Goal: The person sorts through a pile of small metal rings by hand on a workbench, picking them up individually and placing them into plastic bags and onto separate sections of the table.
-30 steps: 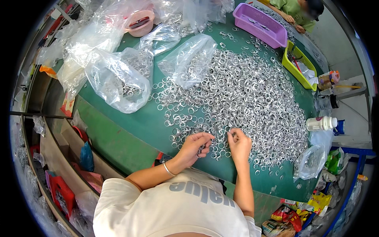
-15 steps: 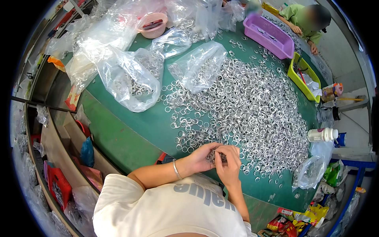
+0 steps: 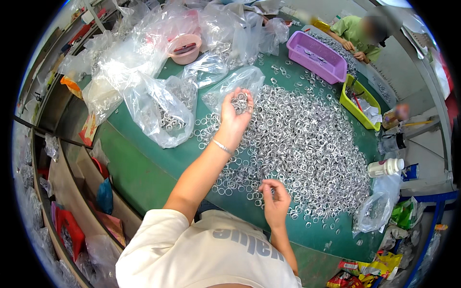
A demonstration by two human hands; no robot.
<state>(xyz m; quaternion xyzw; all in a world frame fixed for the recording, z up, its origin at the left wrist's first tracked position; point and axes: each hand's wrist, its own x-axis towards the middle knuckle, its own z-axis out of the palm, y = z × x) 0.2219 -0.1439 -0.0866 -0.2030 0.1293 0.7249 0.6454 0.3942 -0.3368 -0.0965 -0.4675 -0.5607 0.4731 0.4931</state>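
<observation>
My left hand (image 3: 235, 120) is stretched out over the far left part of the heap, palm up. Its fingers are curled around a handful of silver metal rings (image 3: 239, 102). Behind it lies a clear plastic bag (image 3: 218, 93) on the table. My right hand (image 3: 275, 201) hovers low at the near edge of the big heap of metal rings (image 3: 307, 144). Its fingers are bent and drawn together toward the thumb; whether a ring sits between the tips is too small to tell.
On the green table (image 3: 153, 156) stand a purple basket (image 3: 319, 69), a yellow-green basket (image 3: 357, 111) and a pink bowl (image 3: 185, 55). An open bag of rings (image 3: 170, 137) lies left. A white bottle (image 3: 385, 167) is at right. Across the table sits another person (image 3: 357, 31).
My hands were together at the near table edge. The left has moved forward with its rings toward the clear bag; the right has parted from it and stays near the heap.
</observation>
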